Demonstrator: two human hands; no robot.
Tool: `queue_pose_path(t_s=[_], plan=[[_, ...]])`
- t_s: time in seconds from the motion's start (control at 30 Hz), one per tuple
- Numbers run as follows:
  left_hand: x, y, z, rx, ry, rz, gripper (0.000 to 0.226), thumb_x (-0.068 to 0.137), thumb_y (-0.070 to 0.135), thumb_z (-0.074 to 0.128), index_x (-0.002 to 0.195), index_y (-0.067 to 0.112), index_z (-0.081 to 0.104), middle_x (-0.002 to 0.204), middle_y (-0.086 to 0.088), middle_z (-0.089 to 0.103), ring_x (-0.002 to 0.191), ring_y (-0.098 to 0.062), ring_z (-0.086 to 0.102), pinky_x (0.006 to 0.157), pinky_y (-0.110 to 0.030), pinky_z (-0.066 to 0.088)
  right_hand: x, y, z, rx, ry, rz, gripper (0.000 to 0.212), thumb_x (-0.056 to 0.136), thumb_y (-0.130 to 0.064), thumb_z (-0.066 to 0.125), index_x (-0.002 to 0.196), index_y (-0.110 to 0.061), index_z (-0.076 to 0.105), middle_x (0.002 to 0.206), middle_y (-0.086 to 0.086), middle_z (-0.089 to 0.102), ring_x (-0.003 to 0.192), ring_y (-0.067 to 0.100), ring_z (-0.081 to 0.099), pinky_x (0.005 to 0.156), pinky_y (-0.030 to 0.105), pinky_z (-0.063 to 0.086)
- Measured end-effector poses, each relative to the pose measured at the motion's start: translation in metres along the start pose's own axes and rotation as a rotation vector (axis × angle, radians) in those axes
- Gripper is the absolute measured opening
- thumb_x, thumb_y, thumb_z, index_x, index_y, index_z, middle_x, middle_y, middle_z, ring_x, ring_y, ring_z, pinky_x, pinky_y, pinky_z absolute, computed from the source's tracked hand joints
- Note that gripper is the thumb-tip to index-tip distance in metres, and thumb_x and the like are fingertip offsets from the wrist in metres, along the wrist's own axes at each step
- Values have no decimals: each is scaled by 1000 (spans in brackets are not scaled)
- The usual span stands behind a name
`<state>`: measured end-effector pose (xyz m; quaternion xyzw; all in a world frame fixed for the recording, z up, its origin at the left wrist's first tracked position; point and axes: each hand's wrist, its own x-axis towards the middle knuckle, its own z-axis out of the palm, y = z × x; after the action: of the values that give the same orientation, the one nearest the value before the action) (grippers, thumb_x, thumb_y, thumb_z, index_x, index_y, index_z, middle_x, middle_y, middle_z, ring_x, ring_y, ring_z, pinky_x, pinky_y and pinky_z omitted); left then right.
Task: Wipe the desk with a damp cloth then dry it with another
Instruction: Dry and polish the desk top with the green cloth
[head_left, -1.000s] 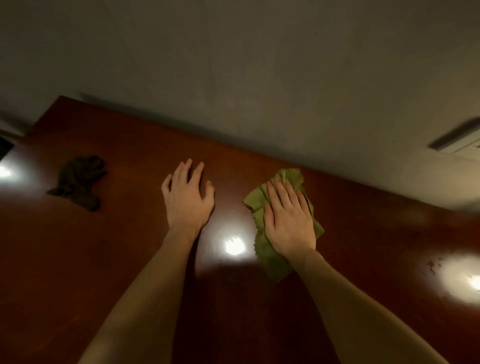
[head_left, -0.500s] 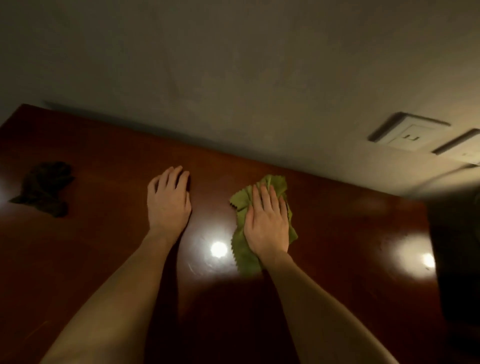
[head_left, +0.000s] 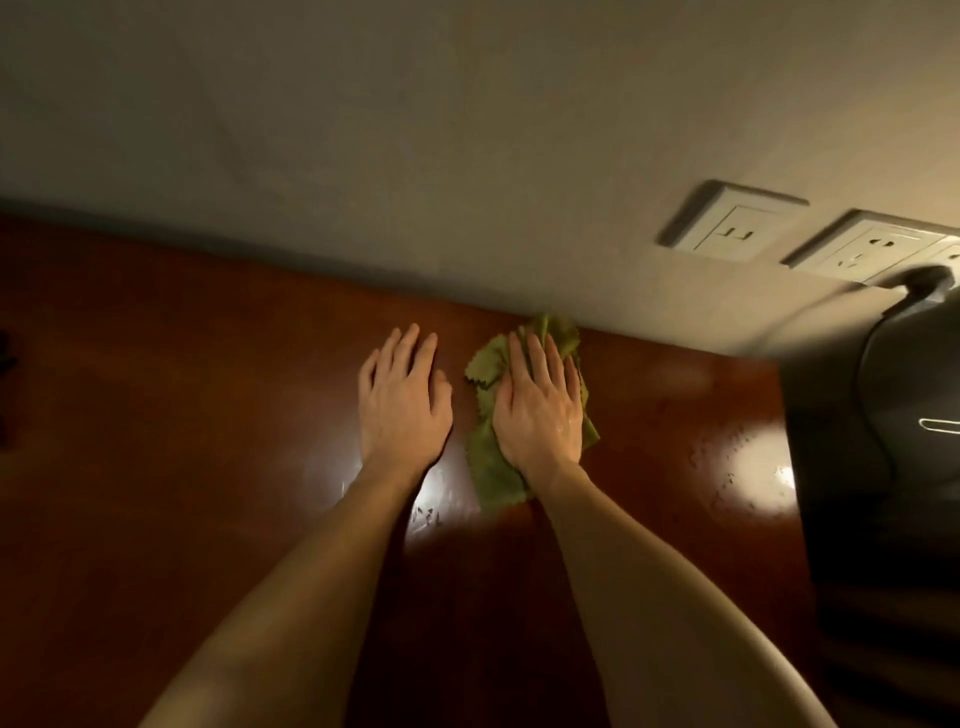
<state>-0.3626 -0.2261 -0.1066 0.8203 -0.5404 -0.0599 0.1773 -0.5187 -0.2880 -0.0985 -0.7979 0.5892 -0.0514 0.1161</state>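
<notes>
Glossy red-brown wooden desk against a plain pale wall, dimly lit. On the desk, close to its back edge: a crumpled green cloth with zigzag-cut edges, far tip at the foot of the wall. Pressed flat on top of the cloth, the right hand, fingers straight and close together, gripping nothing, with green fabric showing beyond the fingertips, beside the thumb and back past the wrist. Just left of the cloth and clear of it, the left hand, palm down on bare wood, fingers straight, holding nothing. Right of the cloth, a bright glare patch dotted with specks, possibly moisture. Farther right of the cloth, a bulky black appliance with a cord rising to a plug. Above and right of the cloth, on the wall, a white socket and beside it a wider socket plate. Far left of the cloth, at the frame edge, a dark shape, too cut off to identify.
</notes>
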Motion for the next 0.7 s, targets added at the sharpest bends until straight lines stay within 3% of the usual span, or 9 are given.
queue_pose_path(t_s=[0.17, 0.47, 0.6, 0.7], plan=[[-1, 10, -6, 73, -31, -8, 53, 108, 39, 39, 159, 25, 42, 166, -7, 39, 157, -27, 27, 124, -50, 25, -73, 31, -9, -28, -56, 43, 63, 108, -45, 21, 167, -28, 13, 175, -3, 10, 162, 17, -3, 131, 45, 4], [0, 5, 4, 119, -34, 6, 54, 109, 39, 39, 162, 28, 37, 168, -8, 35, 158, -28, 23, 124, -51, 23, -2, 81, -24, 5, 30, 58, 61, 108, -42, 31, 166, -26, 25, 173, -1, 22, 161, 18, 11, 131, 42, 9], [3, 21, -1, 226, -85, 7, 54, 106, 33, 41, 157, 14, 43, 163, -17, 40, 152, -35, 33, 121, -55, 29, -72, 105, -27, -79, 45, 150, 62, 107, -44, 28, 166, -25, 22, 174, -1, 19, 162, 18, 8, 131, 43, 9], [2, 59, 2, 158, -97, 12, 52, 104, 28, 46, 150, 4, 48, 162, -17, 40, 150, -31, 37, 119, -53, 32, -92, 115, -29, -95, 1, 153, 64, 106, -47, 25, 167, -26, 20, 174, -1, 16, 162, 18, 4, 131, 44, 7]])
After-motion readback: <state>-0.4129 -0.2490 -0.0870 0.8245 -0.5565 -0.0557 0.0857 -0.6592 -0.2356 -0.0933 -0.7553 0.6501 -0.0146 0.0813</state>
